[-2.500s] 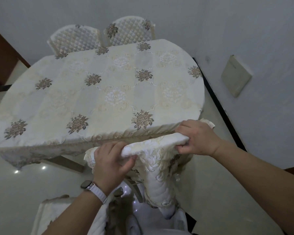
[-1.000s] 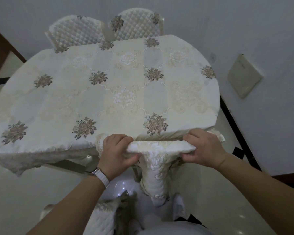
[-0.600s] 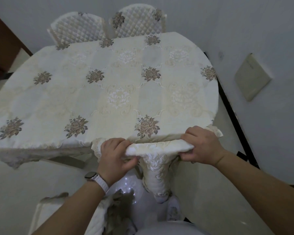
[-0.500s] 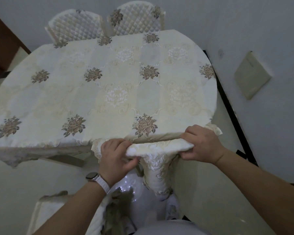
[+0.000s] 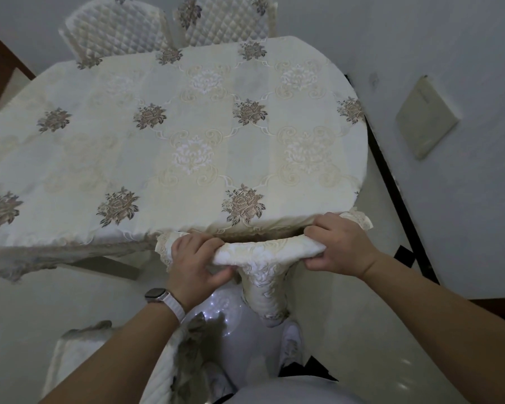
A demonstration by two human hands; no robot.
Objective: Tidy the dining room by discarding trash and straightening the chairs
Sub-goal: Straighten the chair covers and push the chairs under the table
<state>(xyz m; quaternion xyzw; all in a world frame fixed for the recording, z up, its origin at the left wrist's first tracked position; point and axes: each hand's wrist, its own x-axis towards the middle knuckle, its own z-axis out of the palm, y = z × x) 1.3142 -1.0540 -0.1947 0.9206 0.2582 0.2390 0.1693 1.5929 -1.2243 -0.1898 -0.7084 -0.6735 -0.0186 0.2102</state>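
A chair with a cream embroidered cover [image 5: 267,252] stands at the near edge of the oval dining table [image 5: 169,132], its backrest top close to the tablecloth hem. My left hand [image 5: 194,260] grips the left part of the backrest top, fingers curled over it. My right hand [image 5: 337,243] grips the right end the same way. The chair's seat is hidden under the table and cover.
Two quilted chairs [image 5: 115,27] [image 5: 228,18] stand at the table's far side. Another covered chair [image 5: 105,365] sits at the lower left beside me. A white wall with a cream panel [image 5: 426,118] runs close on the right, above a dark skirting.
The chair's backrest has moved closer to the table edge, both hands still gripping it. The view has shifted slightly.
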